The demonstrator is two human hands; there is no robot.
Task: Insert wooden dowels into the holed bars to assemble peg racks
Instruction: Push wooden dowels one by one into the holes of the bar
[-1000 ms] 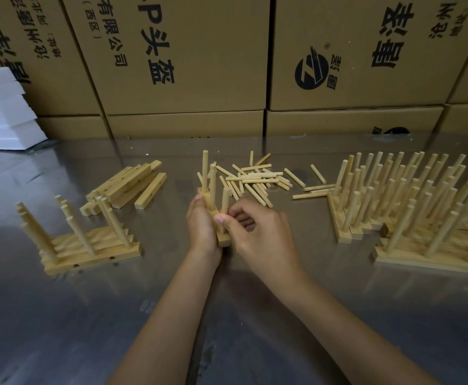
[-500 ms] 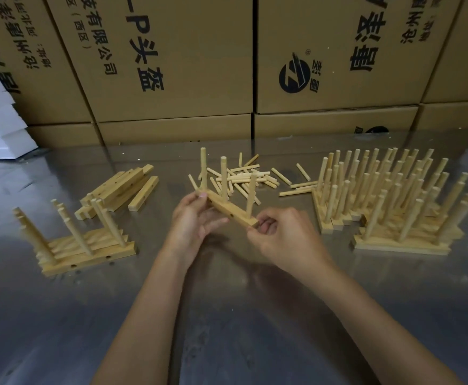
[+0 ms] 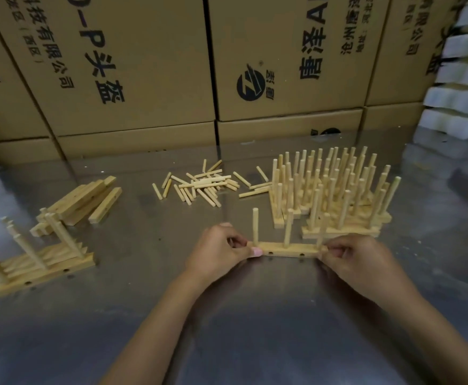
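Both hands pinch one peg rack (image 3: 285,250) — left hand (image 3: 221,252) at one end, right hand (image 3: 357,262) at the other. Its three dowels stand upright, just in front of the finished racks (image 3: 335,195) on the tabletop (image 3: 149,273).

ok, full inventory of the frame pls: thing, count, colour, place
held peg rack: one, pale wood, three dowels upright, centre, gripped at both ends
finished peg racks: a cluster, count unclear, pale wood, right of centre
loose dowels: a pile, pale wood, table centre back
bare holed bars: a stack, pale wood, left of centre
left peg racks: a small group, pale wood, far left
table: one, shiny grey metal
cardboard boxes: several, brown with black print, stacked behind the table
white blocks: a stack, blurred, upper right
left hand: pinches the rack's left end
right hand: pinches the rack's right end
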